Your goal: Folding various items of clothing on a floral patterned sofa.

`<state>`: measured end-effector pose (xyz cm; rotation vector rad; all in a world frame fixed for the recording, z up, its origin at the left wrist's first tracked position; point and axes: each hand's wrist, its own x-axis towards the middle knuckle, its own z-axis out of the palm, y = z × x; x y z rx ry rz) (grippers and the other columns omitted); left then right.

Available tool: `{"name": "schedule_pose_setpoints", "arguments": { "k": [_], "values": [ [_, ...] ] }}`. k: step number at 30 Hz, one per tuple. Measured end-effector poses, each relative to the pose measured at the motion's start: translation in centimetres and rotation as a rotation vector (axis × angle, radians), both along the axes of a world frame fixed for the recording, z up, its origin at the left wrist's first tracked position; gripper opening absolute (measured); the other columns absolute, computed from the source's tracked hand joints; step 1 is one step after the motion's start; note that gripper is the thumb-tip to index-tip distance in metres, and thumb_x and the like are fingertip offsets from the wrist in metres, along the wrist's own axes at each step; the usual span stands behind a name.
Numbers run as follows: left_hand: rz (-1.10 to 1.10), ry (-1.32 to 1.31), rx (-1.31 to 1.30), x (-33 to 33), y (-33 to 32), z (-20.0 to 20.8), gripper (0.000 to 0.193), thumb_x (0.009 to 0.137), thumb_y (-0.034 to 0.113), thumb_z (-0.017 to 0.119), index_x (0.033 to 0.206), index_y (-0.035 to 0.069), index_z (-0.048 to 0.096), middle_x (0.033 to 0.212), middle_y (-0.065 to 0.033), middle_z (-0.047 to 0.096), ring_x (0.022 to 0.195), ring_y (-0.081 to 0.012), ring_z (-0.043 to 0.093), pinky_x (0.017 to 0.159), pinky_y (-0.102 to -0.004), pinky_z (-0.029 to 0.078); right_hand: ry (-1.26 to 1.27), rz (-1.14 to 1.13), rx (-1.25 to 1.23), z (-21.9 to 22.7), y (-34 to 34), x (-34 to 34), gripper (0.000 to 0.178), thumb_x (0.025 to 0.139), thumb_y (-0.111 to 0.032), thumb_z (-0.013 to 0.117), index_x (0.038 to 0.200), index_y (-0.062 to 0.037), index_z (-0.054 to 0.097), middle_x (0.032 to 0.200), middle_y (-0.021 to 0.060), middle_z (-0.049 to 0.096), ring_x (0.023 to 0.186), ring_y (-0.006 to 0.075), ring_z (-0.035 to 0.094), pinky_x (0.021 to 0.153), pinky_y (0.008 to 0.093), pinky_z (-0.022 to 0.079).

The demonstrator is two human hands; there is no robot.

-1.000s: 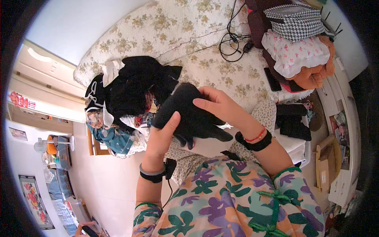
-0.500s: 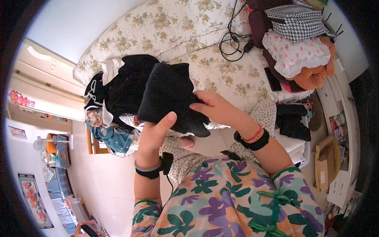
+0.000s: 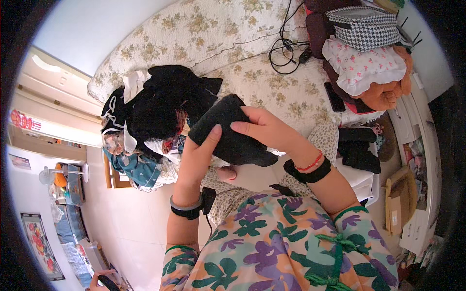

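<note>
A folded black garment (image 3: 228,131) is held between both hands above my lap. My left hand (image 3: 200,153) grips its lower left side, thumb on top. From the right, my right hand (image 3: 266,127) closes over the garment's upper right edge with the fingers on top. A dark wristband sits on each wrist. Just behind the garment, a heap of mostly black clothes (image 3: 155,104) lies on the floral sofa (image 3: 272,87).
A stack of folded clothes (image 3: 369,63) with a checked piece on top sits at the sofa's right end. Black cables (image 3: 289,48) trail across the cushion and a dark phone (image 3: 335,97) lies near the stack. More dark garments (image 3: 357,145) lie at my right. A white cabinet (image 3: 417,160) stands further right.
The black garment has been folded narrower and shifted slightly right, away from the heap. Both hands stayed on it, the right hand now lying flatter over its top edge.
</note>
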<state>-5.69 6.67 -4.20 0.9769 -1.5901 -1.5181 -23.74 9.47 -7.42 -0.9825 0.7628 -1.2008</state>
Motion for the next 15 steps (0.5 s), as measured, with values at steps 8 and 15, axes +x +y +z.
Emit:
{"name": "schedule_pose_setpoints", "arguments": {
  "k": [8,15],
  "values": [
    [0.029,-0.102,-0.131,0.3,-0.4,-0.6,0.026,0.089,0.014,0.058,0.111,0.0,0.06,0.097,-0.0012,0.063,0.089,-0.0088,0.054,0.078,-0.0243,0.044,0.414,-0.412,-0.269,-0.8,0.6,-0.6,0.049,0.075,-0.018,0.074,0.115,-0.0033,0.051,0.108,0.0073,0.056,0.099,0.0153,0.054,0.086,0.0285,0.043],
    [-0.099,-0.105,-0.097,0.0,-0.3,-0.7,0.025,0.085,0.009,0.062,0.108,-0.001,0.061,0.091,-0.0014,0.063,0.084,-0.0092,0.054,0.074,-0.0248,0.045,0.785,-0.329,-0.622,1.8,0.4,-1.7,0.052,0.067,-0.023,0.076,0.11,-0.0031,0.053,0.099,0.0149,0.06,0.095,0.0293,0.058,0.083,0.0356,0.046]
  ]
}}
